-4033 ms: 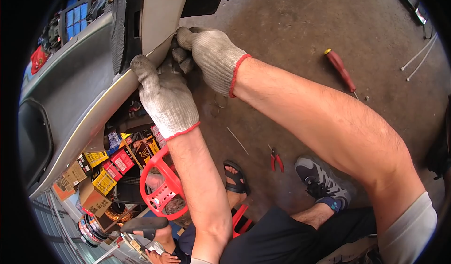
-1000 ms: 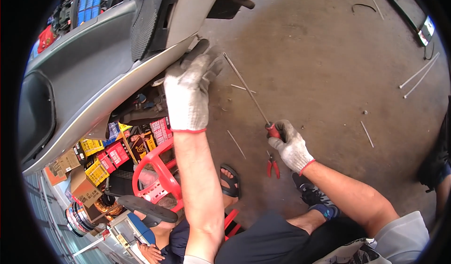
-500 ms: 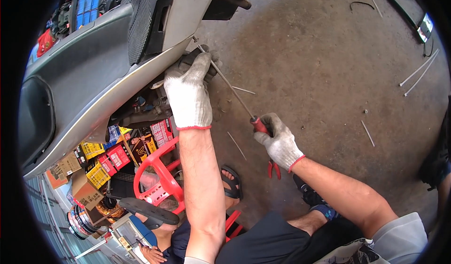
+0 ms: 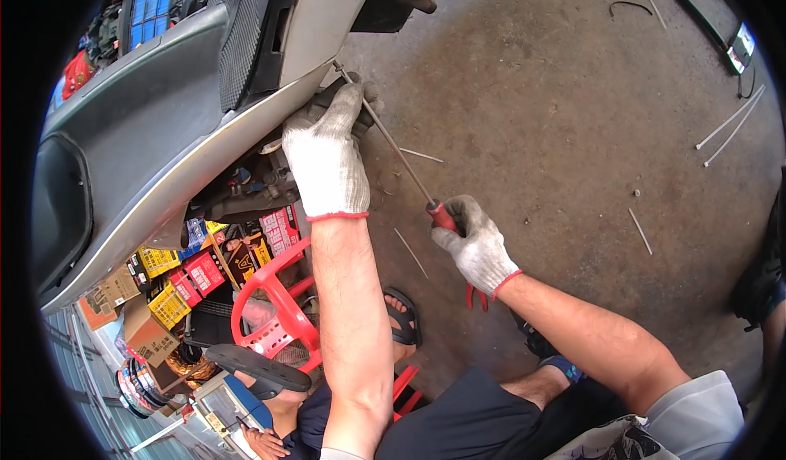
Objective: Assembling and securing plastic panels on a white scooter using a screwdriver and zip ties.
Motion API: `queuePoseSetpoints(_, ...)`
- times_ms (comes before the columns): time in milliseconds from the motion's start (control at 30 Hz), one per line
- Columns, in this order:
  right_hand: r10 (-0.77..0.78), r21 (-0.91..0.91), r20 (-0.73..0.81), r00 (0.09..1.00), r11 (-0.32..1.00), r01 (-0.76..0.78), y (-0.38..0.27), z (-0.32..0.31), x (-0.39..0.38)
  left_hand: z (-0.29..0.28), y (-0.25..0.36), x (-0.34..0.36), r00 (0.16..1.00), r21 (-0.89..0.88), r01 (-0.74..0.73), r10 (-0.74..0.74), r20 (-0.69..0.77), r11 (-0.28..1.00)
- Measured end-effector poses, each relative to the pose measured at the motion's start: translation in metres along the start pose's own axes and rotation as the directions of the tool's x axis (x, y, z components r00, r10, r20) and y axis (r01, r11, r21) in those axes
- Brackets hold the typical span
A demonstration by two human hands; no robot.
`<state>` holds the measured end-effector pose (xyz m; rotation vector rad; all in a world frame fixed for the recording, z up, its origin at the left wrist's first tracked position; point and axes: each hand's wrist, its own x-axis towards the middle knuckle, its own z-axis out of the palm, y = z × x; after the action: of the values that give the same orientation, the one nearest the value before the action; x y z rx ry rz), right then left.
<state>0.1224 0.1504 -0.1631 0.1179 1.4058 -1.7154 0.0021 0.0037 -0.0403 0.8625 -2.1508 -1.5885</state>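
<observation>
My right hand (image 4: 479, 243), in a grey-white glove with red cuff, is closed on the red handle of a long screwdriver (image 4: 408, 167). Its shaft slants up to a small screw (image 4: 337, 65) at the lower edge of a pale scooter body panel (image 4: 176, 157). My left hand (image 4: 327, 161), also gloved, is beside the upper shaft at that edge, fingers curled; what they hold is hidden in dark parts. Red-handled pliers (image 4: 472, 296) lie on the floor, partly behind my right hand.
A co-worker's hand (image 4: 264, 442) and sandaled foot (image 4: 403, 321) show low beside a red plastic stool (image 4: 274, 339). Stacked boxes (image 4: 168, 300) stand left. Several white cable ties (image 4: 729, 128) and a dark strip with reflective end (image 4: 706, 22) lie right on the floor (image 4: 557, 133).
Since four seconds ago, my right hand has left the panel edge and taken hold of the screwdriver from the floor. Over the last second its tip has moved up-left to the screw.
</observation>
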Motion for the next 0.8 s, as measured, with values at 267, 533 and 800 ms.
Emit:
queuePoseSetpoints(267,0.068,0.009,-0.116,0.991,0.998,-0.067,-0.003,0.012,0.008,0.004,-0.004,0.002,0.999,0.003,-0.024,0.024,-0.041,1.0)
queuePoseSetpoints(533,0.078,0.16,-0.088,0.993,0.985,-0.063,0.01,0.004,0.014,0.004,-0.006,0.002,0.998,-0.082,-0.056,0.053,-0.029,0.995)
queuePoseSetpoints(800,0.149,0.356,0.052,0.988,0.921,-0.157,0.008,-0.024,0.006,0.008,-0.007,0.003,0.996,-0.134,-0.078,0.072,-0.052,0.988)
